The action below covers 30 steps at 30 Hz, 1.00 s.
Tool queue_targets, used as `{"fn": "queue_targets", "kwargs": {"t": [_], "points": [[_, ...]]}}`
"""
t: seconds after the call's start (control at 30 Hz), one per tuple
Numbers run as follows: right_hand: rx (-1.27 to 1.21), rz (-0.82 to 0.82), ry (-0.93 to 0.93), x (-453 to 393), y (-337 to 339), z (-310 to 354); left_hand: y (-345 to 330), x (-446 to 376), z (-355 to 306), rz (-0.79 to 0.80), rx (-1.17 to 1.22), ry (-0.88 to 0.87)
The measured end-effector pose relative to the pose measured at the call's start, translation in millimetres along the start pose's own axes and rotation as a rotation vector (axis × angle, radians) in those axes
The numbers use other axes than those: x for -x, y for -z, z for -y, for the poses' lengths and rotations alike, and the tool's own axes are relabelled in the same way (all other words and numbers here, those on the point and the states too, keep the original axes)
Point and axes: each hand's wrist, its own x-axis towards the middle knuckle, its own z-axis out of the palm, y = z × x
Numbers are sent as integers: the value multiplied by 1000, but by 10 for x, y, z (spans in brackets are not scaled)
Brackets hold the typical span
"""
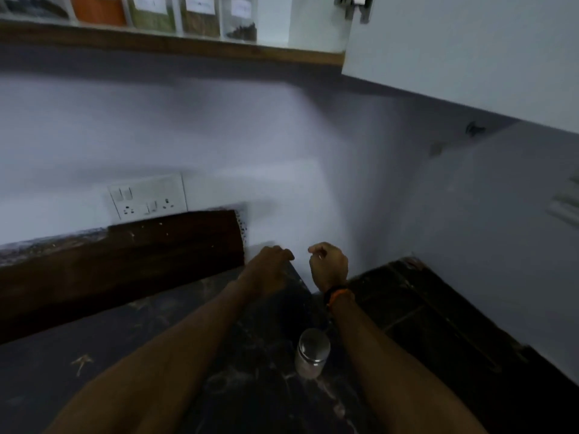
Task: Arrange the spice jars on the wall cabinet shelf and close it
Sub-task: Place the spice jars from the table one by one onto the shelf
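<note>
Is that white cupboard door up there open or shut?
Open. The cupboard door swings out toward the camera, its hinge exposed, and the spice jars on the shelf show.

A home kitchen, judging by labelled spice jars point(200, 18) lined on a wall cabinet shelf point(175, 48) high above both hands, dark stone counter point(257, 386) beneath them, double socket point(147, 197) up-left, open cabinet door point(470, 51) up-right.

Clear glass jar with silver lid point(312, 352) on a black, white-veined stone counter point(250, 386); orange-filled clear container point(97, 9) on brown wooden shelf point(175, 45); white wall socket point(147, 197).
</note>
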Motion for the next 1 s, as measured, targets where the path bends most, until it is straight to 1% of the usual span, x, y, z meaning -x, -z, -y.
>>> {"fn": "queue_targets", "kwargs": {"t": [0.13, 0.2, 0.33, 0.43, 0.53, 0.63, 0.77, 0.93, 1.0], "points": [[249, 116, -128, 463, -92, -521, -512, 256, -72, 75, 218, 60], [328, 140, -188, 706, -140, -724, -739, 365, -93, 145, 220, 92], [367, 202, -256, 1068, -219, -1050, -1103, 526, -146, 246, 234, 136], [416, 212, -292, 1270, -289, -1210, -1276, 632, -169, 309, 216, 152], [432, 227, -301, 1402, -348, -1327, -1376, 738, -174, 304, 242, 192], [417, 256, -315, 1448, -393, -1433, -1453, 868, -163, 281, 339, 245], [365, 238, -308, 1487, -449, -1487, -1508, 969, -139, 251, 481, 346], [353, 238, -330, 1437, -487, -1544, -1547, 1038, -85, 260, 607, 477], [352, 234, -301, 1426, -504, -1551, -1601, 1057, -58, 234, 674, 554]]}}
